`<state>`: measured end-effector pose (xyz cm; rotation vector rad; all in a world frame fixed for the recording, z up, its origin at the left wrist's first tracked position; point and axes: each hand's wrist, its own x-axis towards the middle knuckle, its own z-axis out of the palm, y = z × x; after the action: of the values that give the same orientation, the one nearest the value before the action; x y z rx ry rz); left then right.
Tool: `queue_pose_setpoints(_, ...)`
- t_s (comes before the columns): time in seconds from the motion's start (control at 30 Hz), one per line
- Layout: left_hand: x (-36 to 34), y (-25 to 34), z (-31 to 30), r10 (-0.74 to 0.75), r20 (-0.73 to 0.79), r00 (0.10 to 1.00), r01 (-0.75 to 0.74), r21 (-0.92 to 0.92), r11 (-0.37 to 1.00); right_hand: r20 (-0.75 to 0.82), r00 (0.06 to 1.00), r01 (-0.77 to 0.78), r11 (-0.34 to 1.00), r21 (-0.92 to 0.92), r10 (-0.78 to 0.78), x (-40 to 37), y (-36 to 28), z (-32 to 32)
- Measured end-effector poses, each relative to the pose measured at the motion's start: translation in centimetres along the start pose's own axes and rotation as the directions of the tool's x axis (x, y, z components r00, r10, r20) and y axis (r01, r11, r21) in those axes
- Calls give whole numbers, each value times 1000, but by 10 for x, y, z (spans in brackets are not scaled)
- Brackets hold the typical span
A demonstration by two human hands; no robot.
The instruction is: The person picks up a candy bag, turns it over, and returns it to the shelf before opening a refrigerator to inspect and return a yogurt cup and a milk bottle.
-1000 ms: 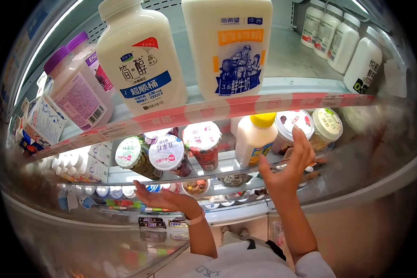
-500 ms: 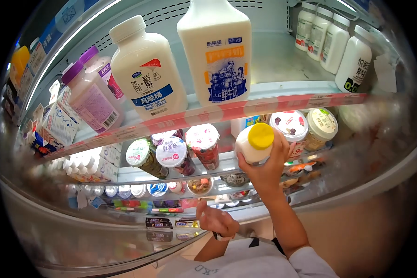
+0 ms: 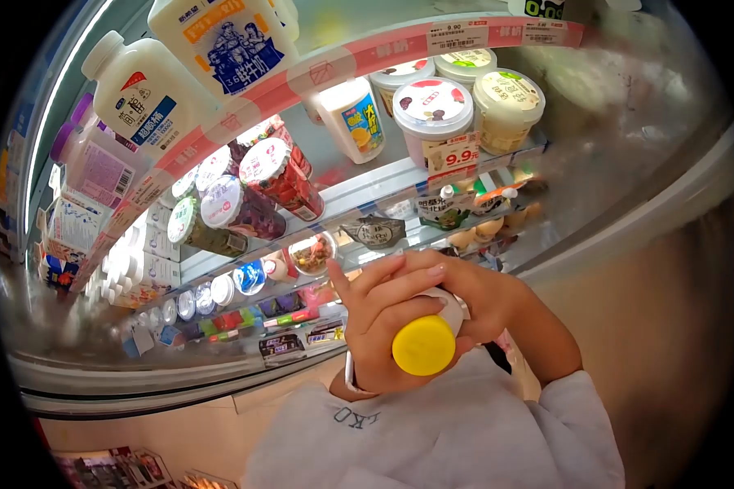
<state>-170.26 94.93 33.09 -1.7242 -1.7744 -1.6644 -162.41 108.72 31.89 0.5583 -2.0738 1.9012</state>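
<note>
A white plastic bottle with a yellow screw cap (image 3: pixel 424 345) is held close to my chest, its cap facing up toward me. My left hand (image 3: pixel 378 322), with a band at the wrist, curls its fingers over the bottle's side just under the cap, one finger sticking out. On the other side my right hand (image 3: pixel 485 297) is wrapped around the bottle's body. Most of the bottle is hidden behind both hands and the cap. On the shelf beyond stands a similar white bottle with a blue and yellow label (image 3: pixel 357 124).
Lidded yogurt tubs (image 3: pixel 434 110) stand behind a red price tag (image 3: pixel 453 155). Fruit cups (image 3: pixel 281 175) are further left. Large milk bottles (image 3: pixel 143 94) line the upper shelf, whose pink edge strip (image 3: pixel 326 75) crosses above. Pouches (image 3: pixel 373 232) hang lower.
My right hand has brought the yellow-capped bottle down from the shelf to my chest. My left hand has come up and closed on it too. The view has tilted down and shifted right.
</note>
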Motion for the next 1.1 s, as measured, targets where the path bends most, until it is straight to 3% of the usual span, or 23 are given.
queue_pose_setpoints(0.03,-4,3,13,-30,-150,988,28,-11,1000,-109,992,70,991,117,-58,-1,6,0)
queue_pose_setpoints(0.1,-12,2,32,-9,-307,952,14,16,1000,-189,980,63,998,-24,-66,-8,12,-4)
queue_pose_setpoints(0.13,-13,3,32,39,-265,963,-14,97,995,-109,993,39,999,-19,-41,-10,8,-10)
queue_pose_setpoints(0.2,-14,5,35,132,-178,975,-87,243,966,-126,989,67,996,-60,-74,-14,5,-9)
queue_pose_setpoints(0.27,-11,9,38,134,-174,976,-90,242,966,-123,989,70,990,-120,-85,-20,4,-12)
queue_pose_setpoints(0.4,-12,13,47,43,-276,960,-1,153,988,-166,983,75,996,-44,-81,-24,3,-9)
queue_pose_setpoints(0.6,-13,18,43,61,-290,955,-10,175,984,-162,980,110,994,-25,-113,-23,4,-4)
queue_pose_setpoints(1.1,-13,24,39,80,-192,978,-49,160,986,-221,969,124,991,53,-109,-32,1,2)
